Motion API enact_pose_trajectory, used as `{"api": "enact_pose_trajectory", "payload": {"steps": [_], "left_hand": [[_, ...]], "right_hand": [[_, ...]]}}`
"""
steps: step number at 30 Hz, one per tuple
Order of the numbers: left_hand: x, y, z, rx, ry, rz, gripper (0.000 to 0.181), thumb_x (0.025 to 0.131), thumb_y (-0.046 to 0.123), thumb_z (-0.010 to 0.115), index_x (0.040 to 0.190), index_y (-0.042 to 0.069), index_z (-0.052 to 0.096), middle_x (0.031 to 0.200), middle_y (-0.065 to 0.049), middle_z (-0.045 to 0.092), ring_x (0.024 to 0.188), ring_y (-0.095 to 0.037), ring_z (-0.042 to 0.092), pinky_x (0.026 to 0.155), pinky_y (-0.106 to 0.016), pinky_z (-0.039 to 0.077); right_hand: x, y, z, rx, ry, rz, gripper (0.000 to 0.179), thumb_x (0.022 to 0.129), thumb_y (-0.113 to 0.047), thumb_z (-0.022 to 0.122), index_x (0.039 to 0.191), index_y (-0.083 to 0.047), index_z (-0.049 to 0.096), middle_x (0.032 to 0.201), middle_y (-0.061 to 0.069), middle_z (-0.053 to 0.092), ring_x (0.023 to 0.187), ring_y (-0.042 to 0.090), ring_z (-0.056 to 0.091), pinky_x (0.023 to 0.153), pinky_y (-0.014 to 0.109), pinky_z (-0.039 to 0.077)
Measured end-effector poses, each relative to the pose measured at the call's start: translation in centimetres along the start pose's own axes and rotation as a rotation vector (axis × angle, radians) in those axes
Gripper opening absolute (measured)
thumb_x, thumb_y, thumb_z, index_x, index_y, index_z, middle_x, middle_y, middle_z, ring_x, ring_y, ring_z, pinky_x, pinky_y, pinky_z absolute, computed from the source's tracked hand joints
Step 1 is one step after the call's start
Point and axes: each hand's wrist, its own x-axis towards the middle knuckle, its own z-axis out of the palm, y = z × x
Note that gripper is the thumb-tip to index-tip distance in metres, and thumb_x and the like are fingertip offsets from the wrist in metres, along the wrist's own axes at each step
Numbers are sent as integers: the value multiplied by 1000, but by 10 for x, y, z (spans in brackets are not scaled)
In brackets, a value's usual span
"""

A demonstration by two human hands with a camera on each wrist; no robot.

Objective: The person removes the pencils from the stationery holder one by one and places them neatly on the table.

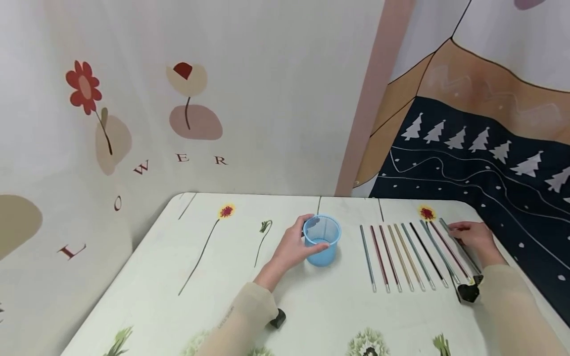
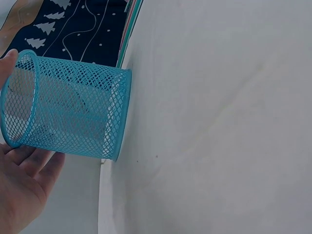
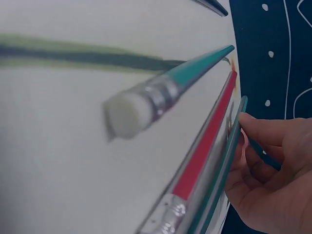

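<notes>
My left hand [image 1: 295, 243] holds a light blue mesh pen cup [image 1: 324, 254] near its rim, thumb on the near side and fingers on the far side. The cup is upright with its mouth up; the left wrist view shows its mesh wall [image 2: 73, 107]. At the right end of a row of pencils, my right hand [image 1: 477, 241] pinches a green pencil [image 3: 222, 170] between thumb and fingers. Beside it lie a red pencil [image 3: 204, 156] and a teal pencil [image 3: 195, 70] with a white eraser end. Several more pencils, including a black pencil [image 1: 428, 253], lie side by side leftward.
The white table [image 1: 311, 306] has a printed cover with flowers and stems. Patterned cloths hang behind it, one with a dark area with white trees [image 1: 456, 138] at the right. The table's right edge runs close beside my right hand.
</notes>
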Motion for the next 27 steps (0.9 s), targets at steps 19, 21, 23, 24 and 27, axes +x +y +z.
{"api": "enact_pose_trajectory", "payload": {"steps": [19, 21, 23, 24, 27], "left_hand": [[-3, 0, -6, 7, 9, -9, 87, 80, 40, 83, 150, 14, 38, 145, -12, 55, 132, -30, 55, 106, -48, 50], [-4, 1, -6, 8, 10, -11, 87, 80, 40, 83, 150, 14, 38, 145, -12, 55, 132, -30, 55, 106, -49, 50], [-5, 2, -5, 10, 9, -11, 87, 80, 40, 83, 150, 14, 38, 145, -12, 55, 132, -30, 55, 106, -49, 50], [-5, 3, -5, 10, 7, -9, 87, 80, 40, 83, 150, 14, 38, 146, -12, 54, 132, -31, 55, 106, -49, 50], [-3, 5, -4, 7, 1, -3, 87, 80, 40, 83, 150, 14, 37, 146, -12, 54, 133, -31, 55, 106, -49, 50]], "right_hand": [[2, -10, 9, -7, -4, 52, 34, 93, -7, 62, 120, 14, 60, 102, 28, 64, 69, 12, 56, 54, 19, 47], [2, -9, 8, 6, -12, 41, 36, 93, -8, 63, 121, 15, 60, 103, 28, 65, 67, 8, 56, 54, 18, 48], [0, -6, 5, 22, -19, 36, 39, 93, -9, 64, 123, 15, 59, 100, 25, 66, 65, 2, 55, 55, 18, 50], [0, -4, 3, 38, -23, 34, 40, 93, -9, 64, 124, 16, 58, 98, 22, 68, 64, -1, 55, 55, 17, 51], [0, 2, -3, 116, -43, 59, 44, 95, -10, 63, 129, 17, 54, 82, 2, 67, 62, -7, 55, 57, 16, 54]]}}
